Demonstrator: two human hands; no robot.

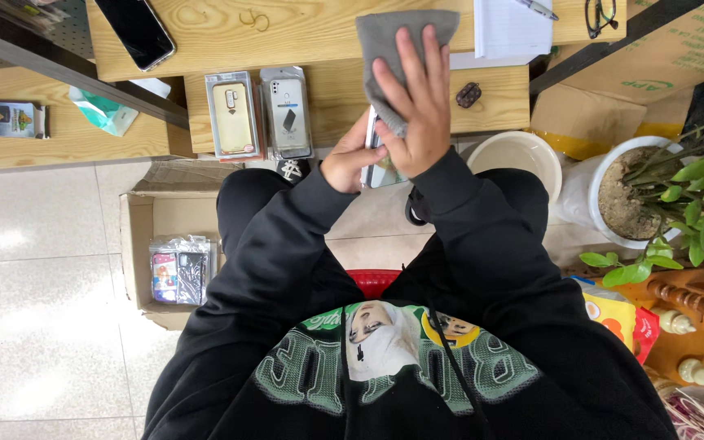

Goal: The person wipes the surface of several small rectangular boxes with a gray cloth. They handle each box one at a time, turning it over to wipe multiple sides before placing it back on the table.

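Observation:
My right hand [417, 102] presses a grey cloth [393, 41] flat against a packaged phone case [375, 167], with the fingers spread over the cloth. My left hand [350, 159] grips the case by its left edge, below the wooden shelf. Most of the case is hidden behind both hands. Both arms are in black sleeves.
Two packaged phone cases [261, 114] lie on the lower wooden shelf [344, 90]. A black phone [136, 31], a notepad [513, 26] and glasses [600, 15] lie on the upper one. A cardboard box [136, 244] with more cases stands left; a white bucket [519, 155] and potted plant [670, 187] stand right.

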